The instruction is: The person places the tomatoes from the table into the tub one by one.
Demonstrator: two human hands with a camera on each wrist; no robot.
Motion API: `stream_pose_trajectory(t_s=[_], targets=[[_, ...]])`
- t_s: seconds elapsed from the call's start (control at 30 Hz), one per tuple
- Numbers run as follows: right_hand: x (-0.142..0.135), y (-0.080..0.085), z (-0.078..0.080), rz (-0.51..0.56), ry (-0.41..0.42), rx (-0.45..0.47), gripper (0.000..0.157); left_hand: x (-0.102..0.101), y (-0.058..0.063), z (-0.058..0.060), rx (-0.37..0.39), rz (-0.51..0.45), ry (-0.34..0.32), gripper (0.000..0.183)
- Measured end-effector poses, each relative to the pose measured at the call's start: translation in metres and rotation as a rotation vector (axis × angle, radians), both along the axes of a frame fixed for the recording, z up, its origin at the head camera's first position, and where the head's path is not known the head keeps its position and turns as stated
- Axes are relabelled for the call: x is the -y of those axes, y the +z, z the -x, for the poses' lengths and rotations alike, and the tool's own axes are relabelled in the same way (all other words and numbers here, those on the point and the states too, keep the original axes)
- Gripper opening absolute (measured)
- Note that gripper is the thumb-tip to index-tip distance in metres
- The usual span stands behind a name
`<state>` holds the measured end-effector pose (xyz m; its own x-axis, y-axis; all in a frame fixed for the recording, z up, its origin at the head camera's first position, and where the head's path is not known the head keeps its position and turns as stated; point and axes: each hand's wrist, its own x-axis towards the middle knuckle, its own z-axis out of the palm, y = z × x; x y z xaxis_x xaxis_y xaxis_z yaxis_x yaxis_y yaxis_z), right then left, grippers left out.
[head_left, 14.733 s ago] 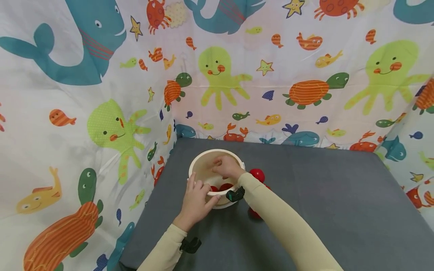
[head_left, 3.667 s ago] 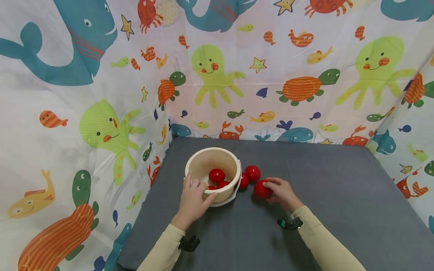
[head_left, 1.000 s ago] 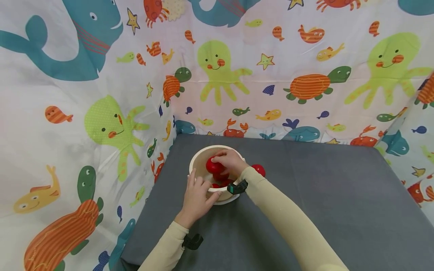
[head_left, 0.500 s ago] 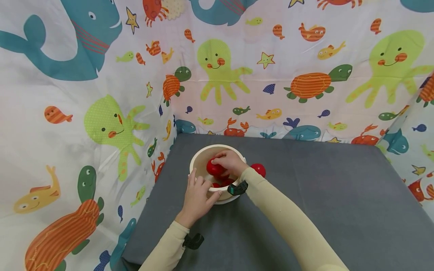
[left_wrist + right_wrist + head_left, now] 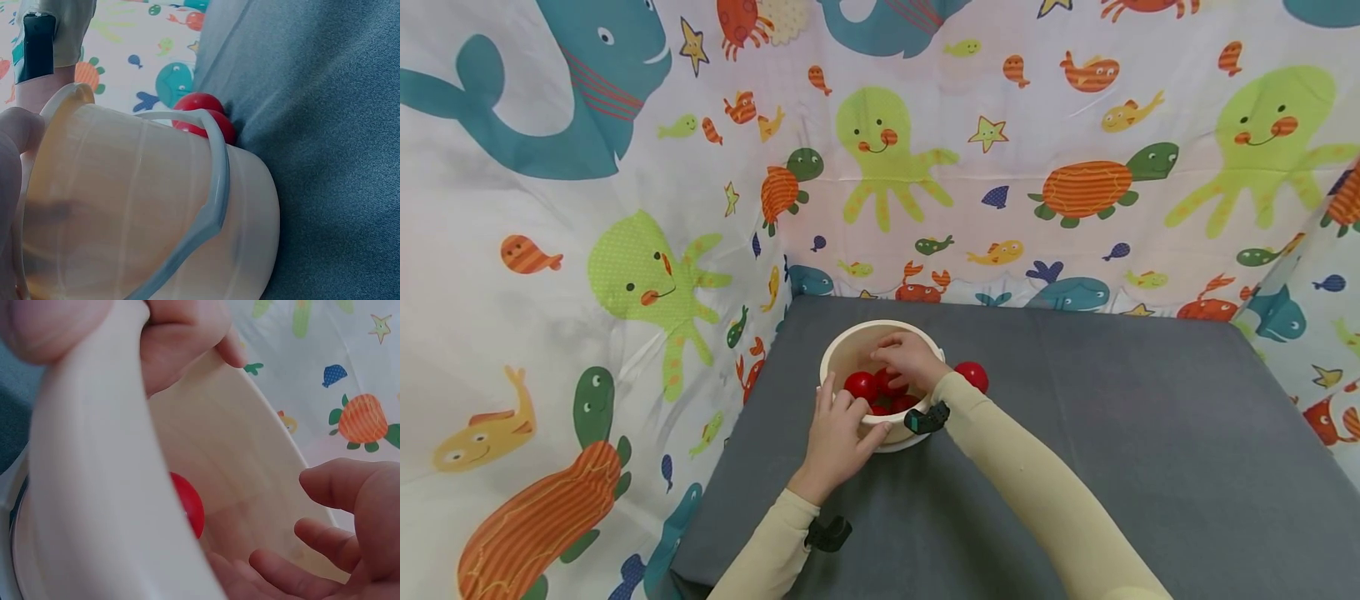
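A cream bucket (image 5: 853,357) stands upright, its pale handle (image 5: 215,175) hanging down the side. My left hand (image 5: 835,442) grips its near left rim, fingers over the edge inside and thumb outside. In the right wrist view the left hand (image 5: 187,331) is curled over the rim. My right hand (image 5: 912,358) is inside the bucket's mouth, fingers spread and loose, holding nothing. Several shiny red balls lie in the bucket, among them one red ball (image 5: 861,386) at the left and another (image 5: 887,382) just under my right fingers.
Outside the bucket, at its right, a red ball (image 5: 972,377) rests on the dark grey table cover (image 5: 1120,450). The left wrist view shows two red balls (image 5: 219,128) there, side by side. A sea-animal printed curtain (image 5: 985,192) walls the back and sides.
Some seconds ago my right hand gripped a red ball on the table, then carried it into the bucket. It has now let go, and the ball lies lower, at the left inside.
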<state>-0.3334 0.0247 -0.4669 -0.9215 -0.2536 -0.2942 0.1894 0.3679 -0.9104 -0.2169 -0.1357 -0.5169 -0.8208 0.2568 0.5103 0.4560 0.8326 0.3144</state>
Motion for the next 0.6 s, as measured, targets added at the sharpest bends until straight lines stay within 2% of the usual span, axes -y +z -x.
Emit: stream_pose_trajectory(t_s=[0.13,0.27,0.43,0.6], targets=[[-0.001,0.001,-0.001,0.009,-0.016,-0.001,0.047,-0.001,-0.001,0.0,-0.003,0.0,-0.001,0.03],[-0.009,0.009,-0.001,0.044,-0.024,0.004,0.048,-0.002,0.0,-0.001,0.007,-0.003,0.003,0.031],[-0.028,0.031,0.006,0.057,-0.048,-0.049,0.045,-0.002,0.0,0.0,0.002,-0.017,0.01,0.032],[-0.06,0.053,0.011,0.041,-0.061,-0.06,0.045,-0.003,0.0,0.0,-0.023,-0.03,-0.001,0.029]])
